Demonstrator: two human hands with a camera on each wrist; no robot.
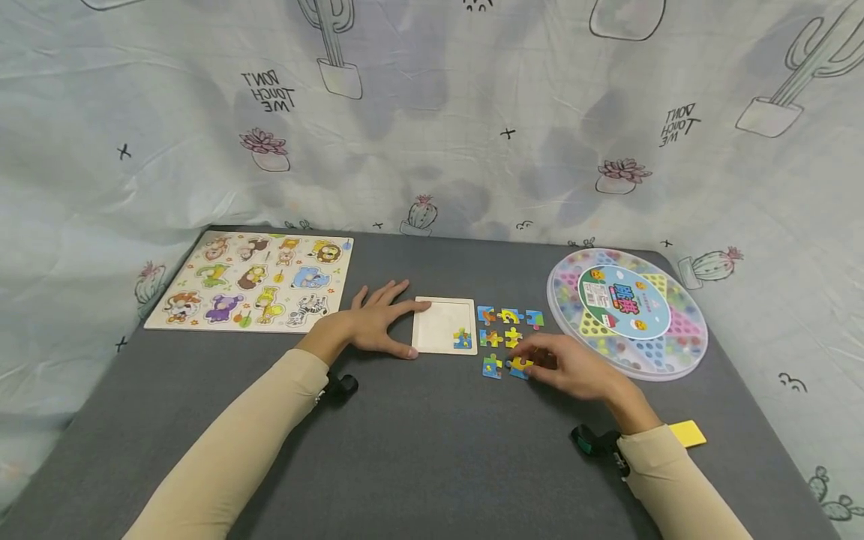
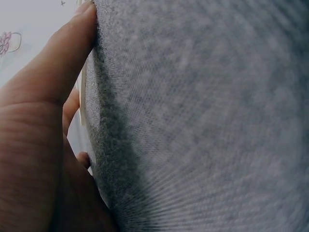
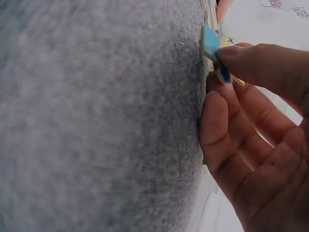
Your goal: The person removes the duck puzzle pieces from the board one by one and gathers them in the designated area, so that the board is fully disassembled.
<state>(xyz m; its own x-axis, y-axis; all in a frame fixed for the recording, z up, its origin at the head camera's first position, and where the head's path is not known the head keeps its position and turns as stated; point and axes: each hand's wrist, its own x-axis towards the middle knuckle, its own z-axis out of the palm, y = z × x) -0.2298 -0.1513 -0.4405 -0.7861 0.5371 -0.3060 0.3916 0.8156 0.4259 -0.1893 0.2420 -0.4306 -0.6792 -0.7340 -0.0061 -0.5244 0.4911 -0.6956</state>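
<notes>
A small pale puzzle tray (image 1: 435, 326) lies on the dark grey table, with one jigsaw piece (image 1: 462, 339) in its lower right corner. My left hand (image 1: 374, 322) rests at the tray's left side, fingers spread, with forefinger and thumb at its edge. To the tray's right, my right hand (image 1: 570, 364) pinches a blue and yellow jigsaw piece (image 1: 518, 367) between thumb and fingers. The right wrist view shows this piece (image 3: 211, 42) tilted up at the thumb tip. Several loose jigsaw pieces (image 1: 492, 339) lie in rough rows between tray and right hand.
A board of animal pictures (image 1: 270, 281) lies at the back left. At the right is a round, clear-rimmed game box (image 1: 628, 311) with coloured dots. A yellow flat thing (image 1: 688, 433) pokes out beside the right sleeve. A patterned cloth (image 1: 432, 112) hangs behind the table.
</notes>
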